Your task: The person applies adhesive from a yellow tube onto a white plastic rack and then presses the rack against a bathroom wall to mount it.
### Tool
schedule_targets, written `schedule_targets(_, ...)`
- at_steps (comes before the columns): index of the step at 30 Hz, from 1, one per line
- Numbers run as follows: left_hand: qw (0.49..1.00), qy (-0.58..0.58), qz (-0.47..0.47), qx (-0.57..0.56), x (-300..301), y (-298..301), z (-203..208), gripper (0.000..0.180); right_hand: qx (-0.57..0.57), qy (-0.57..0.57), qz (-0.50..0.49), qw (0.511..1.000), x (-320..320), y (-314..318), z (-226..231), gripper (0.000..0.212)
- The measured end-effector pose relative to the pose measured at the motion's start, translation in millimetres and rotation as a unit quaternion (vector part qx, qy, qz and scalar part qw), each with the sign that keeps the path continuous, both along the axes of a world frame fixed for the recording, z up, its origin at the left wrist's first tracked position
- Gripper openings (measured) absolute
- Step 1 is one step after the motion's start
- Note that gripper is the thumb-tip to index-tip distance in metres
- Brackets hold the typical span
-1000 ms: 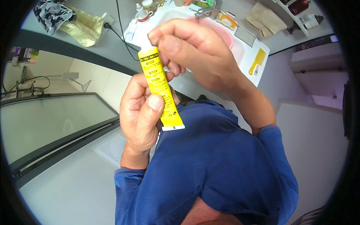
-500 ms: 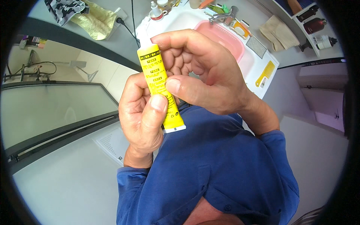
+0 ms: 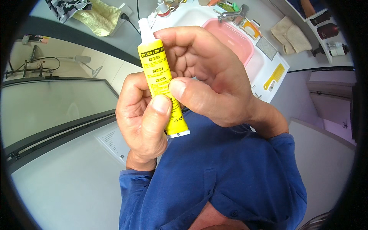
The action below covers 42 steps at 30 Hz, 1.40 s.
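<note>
In front of my chest I hold a yellow squeeze tube (image 3: 156, 69) with a white cap (image 3: 146, 31) pointing up and a flat crimped end at the bottom. Dark print covers its front. My left hand (image 3: 142, 115) grips the lower half, its thumb pressed on the front and its fingers behind. From the right side, my right hand (image 3: 216, 76) steadies the same tube. Its thumb rests on the right edge, and the index fingertip touches near the neck below the cap. The other fingers curl behind, partly hidden.
Beyond my hands a pink basin (image 3: 229, 40) sits in a white sink (image 3: 184, 19) with a chrome faucet (image 3: 239, 14). A yellow comb (image 3: 275, 76) lies on the sink's right edge. A beige cloth (image 3: 291, 33) is near a bottle shelf (image 3: 320, 30). A glass partition (image 3: 57, 111) stands left.
The tube and both hands look slightly larger, and the white cap shows more clearly. The background has shifted a little. My grip stays the same.
</note>
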<state>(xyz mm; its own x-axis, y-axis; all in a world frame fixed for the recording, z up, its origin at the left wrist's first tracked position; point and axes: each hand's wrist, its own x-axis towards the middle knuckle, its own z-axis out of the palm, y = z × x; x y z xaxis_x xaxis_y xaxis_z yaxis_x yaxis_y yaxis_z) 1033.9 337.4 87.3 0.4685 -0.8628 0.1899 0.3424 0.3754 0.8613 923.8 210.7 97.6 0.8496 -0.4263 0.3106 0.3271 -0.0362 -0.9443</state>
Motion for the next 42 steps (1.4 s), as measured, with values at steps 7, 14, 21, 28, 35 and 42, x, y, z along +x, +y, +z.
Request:
schedule_targets(7, 1.000, -0.004, -0.003, 0.002, -2, -2, 4, 0.032, 0.000, 0.011, 0.012, 1.000, -3, -4, 6, 0.055)
schedule_targets(14, 1.000, -0.004, -0.008, 0.013, 1, 0, 4, 0.032, 0.001, 0.003, 0.013, 1.000, -1, -3, 5, 0.054)
schedule_targets(21, 1.000, -0.003, -0.004, 0.026, 0, -1, 8, 0.030, 0.006, 0.005, 0.018, 1.000, 0, -4, 4, 0.054)
schedule_targets(28, 1.000, -0.004, 0.006, 0.029, 3, 1, 4, 0.030, 0.012, -0.004, 0.014, 1.000, 2, -2, 2, 0.054)
schedule_targets(35, 0.999, -0.003, -0.002, 0.034, 5, 5, -3, 0.030, -0.007, 0.011, 0.018, 1.000, 3, 0, -2, 0.053)
schedule_targets(42, 0.999, -0.005, 0.001, 0.050, 6, 9, -5, 0.030, -0.006, 0.009, 0.018, 1.000, 3, 4, -5, 0.054)
